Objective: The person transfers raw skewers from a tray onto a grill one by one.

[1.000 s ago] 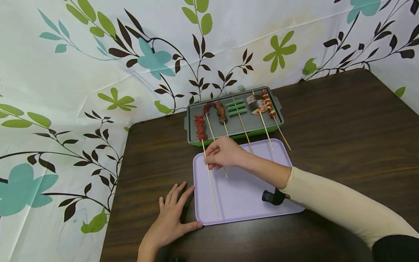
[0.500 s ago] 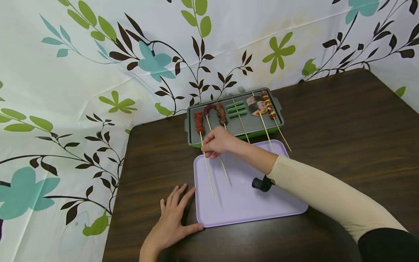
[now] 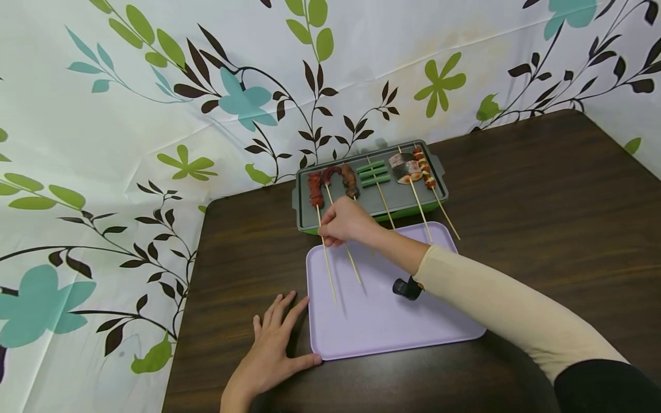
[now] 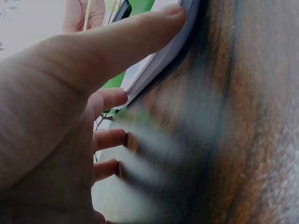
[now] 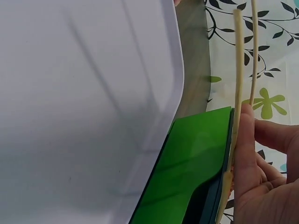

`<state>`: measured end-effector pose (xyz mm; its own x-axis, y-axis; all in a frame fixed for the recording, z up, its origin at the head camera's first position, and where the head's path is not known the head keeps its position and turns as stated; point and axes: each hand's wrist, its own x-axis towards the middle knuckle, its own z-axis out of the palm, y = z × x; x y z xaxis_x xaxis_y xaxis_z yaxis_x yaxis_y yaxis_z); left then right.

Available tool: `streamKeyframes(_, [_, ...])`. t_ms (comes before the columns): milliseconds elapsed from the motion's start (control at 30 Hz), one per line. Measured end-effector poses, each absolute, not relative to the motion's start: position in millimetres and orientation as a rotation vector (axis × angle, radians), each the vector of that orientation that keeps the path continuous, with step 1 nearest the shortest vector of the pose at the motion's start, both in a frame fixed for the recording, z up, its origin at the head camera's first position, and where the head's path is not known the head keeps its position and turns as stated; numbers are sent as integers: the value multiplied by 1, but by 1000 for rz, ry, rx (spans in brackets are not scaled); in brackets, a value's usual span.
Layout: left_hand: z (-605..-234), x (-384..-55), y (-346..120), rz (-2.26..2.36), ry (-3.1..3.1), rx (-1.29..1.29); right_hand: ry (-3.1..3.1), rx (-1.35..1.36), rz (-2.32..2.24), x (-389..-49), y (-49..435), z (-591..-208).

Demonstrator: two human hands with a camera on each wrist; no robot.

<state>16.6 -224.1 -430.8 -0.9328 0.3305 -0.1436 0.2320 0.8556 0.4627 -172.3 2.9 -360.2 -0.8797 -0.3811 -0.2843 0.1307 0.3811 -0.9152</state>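
My right hand pinches the stick of a red meat skewer between thumb and fingers. The meat is over the left end of a grey grill pan with a green base; whether it touches the pan I cannot tell. The stick's lower end reaches over a lavender tray. In the right wrist view, the fingers hold a stick, and another stick passes close by. My left hand lies spread at the tray's near left corner, its thumb against the edge.
Beside the red meat lie a curled dark red skewer, a brown meat skewer, a green vegetable skewer, a fish skewer and a red-and-white skewer. Their sticks overhang the pan's front. A patterned cloth hangs behind the table.
My right hand has moved away from me and slightly left with the red meat skewer, bringing the meat farther over the pan's left end. My left hand stays by the tray.
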Motion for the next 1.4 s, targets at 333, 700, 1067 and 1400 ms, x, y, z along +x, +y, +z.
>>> streamKeyframes(333, [-431,17,-225,653,2807,413,2389,-260,-1364,-167,2,-358])
streamKeyframes(700, [-433,18,-225,656,2808,403,2535,-334,-1186,-163,2,-357])
streamKeyframes(1067, [-433,18,-225,655,2800,398,2523,-394,-1197,-157,6,-357])
streamKeyframes(1400, [-432,17,-224,649,2808,408,2427,-549,-1301,-130,20,-349])
